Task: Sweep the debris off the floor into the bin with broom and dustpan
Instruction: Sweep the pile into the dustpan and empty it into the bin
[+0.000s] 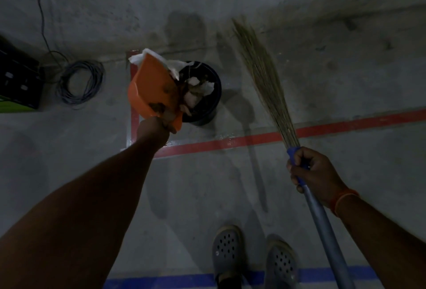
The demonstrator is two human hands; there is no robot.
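Orange dustpan (153, 86) gripped by left hand (154, 127), tilted over black bin (207, 95); broom (265, 76) handle clenched in right hand (311, 171).

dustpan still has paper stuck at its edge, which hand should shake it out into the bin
Left. The left hand already grips the dustpan, tilted over the bin. The right hand holds the broom, away from the bin.
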